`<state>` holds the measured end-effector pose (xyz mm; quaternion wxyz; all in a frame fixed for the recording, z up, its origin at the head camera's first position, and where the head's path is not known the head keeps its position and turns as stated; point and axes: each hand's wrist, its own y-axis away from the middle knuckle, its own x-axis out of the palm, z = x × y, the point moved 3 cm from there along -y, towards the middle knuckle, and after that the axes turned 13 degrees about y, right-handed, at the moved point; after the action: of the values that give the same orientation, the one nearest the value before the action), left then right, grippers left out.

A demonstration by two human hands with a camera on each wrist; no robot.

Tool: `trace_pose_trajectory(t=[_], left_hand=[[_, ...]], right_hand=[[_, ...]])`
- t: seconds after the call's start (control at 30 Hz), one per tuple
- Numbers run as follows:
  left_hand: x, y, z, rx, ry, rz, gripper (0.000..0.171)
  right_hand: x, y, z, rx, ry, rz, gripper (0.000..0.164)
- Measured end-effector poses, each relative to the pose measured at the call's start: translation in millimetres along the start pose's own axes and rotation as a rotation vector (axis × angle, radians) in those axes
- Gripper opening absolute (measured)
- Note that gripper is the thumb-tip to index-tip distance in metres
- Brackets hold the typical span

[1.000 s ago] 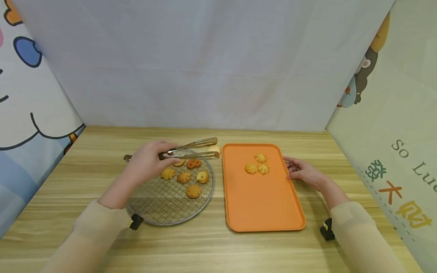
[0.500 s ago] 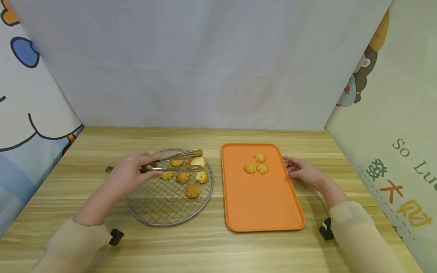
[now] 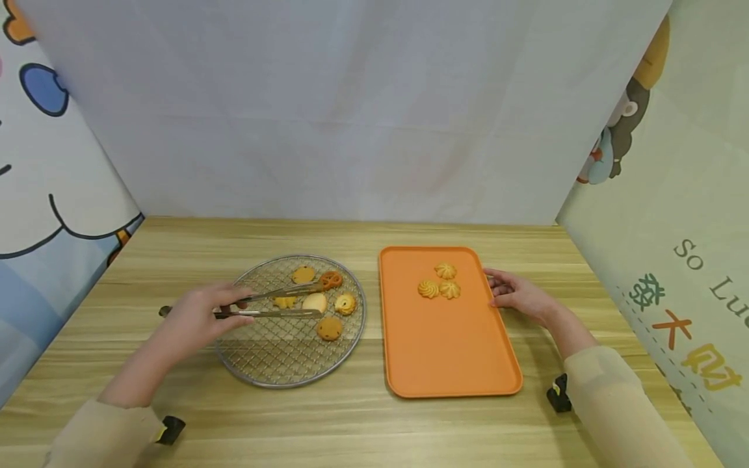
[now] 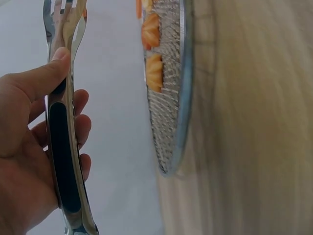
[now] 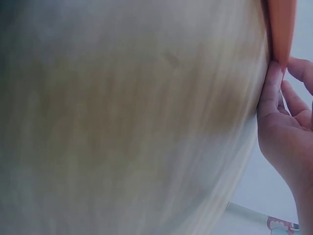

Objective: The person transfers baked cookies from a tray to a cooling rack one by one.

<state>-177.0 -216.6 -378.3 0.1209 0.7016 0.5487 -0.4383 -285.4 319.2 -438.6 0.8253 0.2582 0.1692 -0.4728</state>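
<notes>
My left hand grips a pair of metal tongs above the round wire rack. Between the tong tips is a pale round cookie. In the left wrist view, thumb and fingers wrap the dark-sided handle of the tongs. On the rack lie a pretzel-shaped cookie, a swirled cookie, two round brown cookies, one of them nearest the front, and a partly covered flower-shaped cookie. My right hand pinches the right edge of the orange tray.
Three flower-shaped cookies, one of them a spiral cookie, sit in the tray's upper part. Rack and tray stand side by side on a wooden table. A pale cloth wall rises behind, with printed panels left and right.
My left hand has moved left and toward me, bringing the tongs and pale cookie from the gap beside the tray back over the rack. The right hand stays at the tray edge.
</notes>
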Motion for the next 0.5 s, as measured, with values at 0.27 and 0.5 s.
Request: trace_pose_trajectory(t=[0.27,0.5], left_hand=[[3.6,10.7,15.8,-0.057,-0.016,0.063,0.044],[6.9,14.5,24.6,-0.055,-0.049,0.093,0.042]], right_hand=[[0.0,-0.4,0.7,-0.018,0.016,0.007,0.076],[0.2,-0.1,1.2,-0.005,0.031,-0.004,0.075]])
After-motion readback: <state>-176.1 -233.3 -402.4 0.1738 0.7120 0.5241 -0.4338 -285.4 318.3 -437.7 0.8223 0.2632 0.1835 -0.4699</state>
